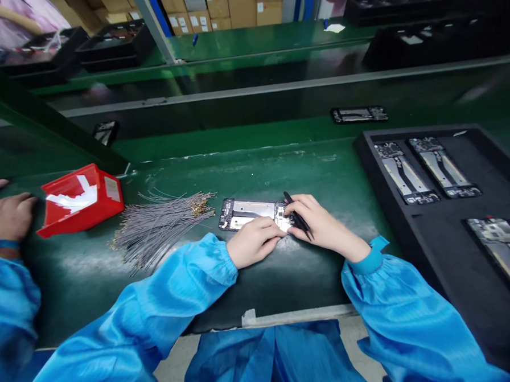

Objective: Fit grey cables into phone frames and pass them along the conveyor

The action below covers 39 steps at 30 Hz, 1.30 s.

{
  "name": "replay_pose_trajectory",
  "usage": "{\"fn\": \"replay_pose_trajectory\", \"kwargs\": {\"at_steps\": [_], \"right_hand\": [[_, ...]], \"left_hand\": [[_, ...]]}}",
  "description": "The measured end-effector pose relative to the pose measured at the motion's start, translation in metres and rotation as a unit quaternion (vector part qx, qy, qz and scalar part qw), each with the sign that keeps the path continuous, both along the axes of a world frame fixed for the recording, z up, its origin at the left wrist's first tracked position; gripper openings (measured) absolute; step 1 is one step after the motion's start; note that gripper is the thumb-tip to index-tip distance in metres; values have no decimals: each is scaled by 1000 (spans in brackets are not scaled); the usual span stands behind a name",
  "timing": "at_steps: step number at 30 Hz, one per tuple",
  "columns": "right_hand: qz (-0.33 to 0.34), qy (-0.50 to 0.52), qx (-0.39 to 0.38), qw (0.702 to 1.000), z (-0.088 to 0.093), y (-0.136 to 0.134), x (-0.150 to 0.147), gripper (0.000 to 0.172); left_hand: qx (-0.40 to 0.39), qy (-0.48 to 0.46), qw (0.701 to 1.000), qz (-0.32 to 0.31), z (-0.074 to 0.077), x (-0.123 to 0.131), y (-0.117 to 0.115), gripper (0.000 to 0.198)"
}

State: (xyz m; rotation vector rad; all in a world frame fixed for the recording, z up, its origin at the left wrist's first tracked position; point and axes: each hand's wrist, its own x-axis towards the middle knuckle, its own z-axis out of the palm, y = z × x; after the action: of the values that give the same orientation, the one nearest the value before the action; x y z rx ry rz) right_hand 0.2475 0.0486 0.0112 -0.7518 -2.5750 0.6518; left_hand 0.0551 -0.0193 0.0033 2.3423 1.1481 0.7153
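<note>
Grasping black tweezers [301, 222], your right hand [315, 221] is at the right end of the opened phone [254, 209], which lies flat in front of you. Your left hand [254, 242] covers part of its near edge; whether those fingertips pinch anything, you cannot tell. Left of the phone, a loose heap of grey wires [163, 220] spreads close by, then a red bin [115, 203] with a co-worker's hand [6, 215] beside it. To your right, a black tray [406, 239] holding more opened phones takes up the table [239, 167], whose green top is scuffed. Farther off, another phone [359, 114] lies beyond the tray's far corner. Past a metal rail [226, 86] runs a second green bench [246, 39], with cardboard boxes [243, 11] stacked behind.
</note>
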Motion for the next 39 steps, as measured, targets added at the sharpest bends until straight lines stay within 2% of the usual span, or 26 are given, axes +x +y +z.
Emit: {"fn": "replay_pose_trajectory", "kwargs": {"at_steps": [7, 13, 23, 32, 36, 39], "right_hand": [[-18, -14, 21, 1000, -3, -2, -4, 32], [-28, -20, 4, 999, -2, -3, -6, 31], [-3, -90, -15, 996, 2, 9, -10, 30], [-9, -91, -26, 995, 2, 10, -11, 31], [-12, -86, -25, 996, 2, 8, -10, 31], [-10, -81, -26, 996, 2, 9, -9, 31]], "left_hand": [[1, 7, 1000, 10, -1, 0, -1, 23], [20, 16, 1000, 6, 1, 1, -1, 24], [33, 19, 999, -5, -1, -2, 0, 25], [39, 62, 997, 5, 3, 3, -1, 25], [56, 98, 993, -18, 7, -9, 0, 27], [56, 92, 994, -25, 6, -23, 3, 29]]}}
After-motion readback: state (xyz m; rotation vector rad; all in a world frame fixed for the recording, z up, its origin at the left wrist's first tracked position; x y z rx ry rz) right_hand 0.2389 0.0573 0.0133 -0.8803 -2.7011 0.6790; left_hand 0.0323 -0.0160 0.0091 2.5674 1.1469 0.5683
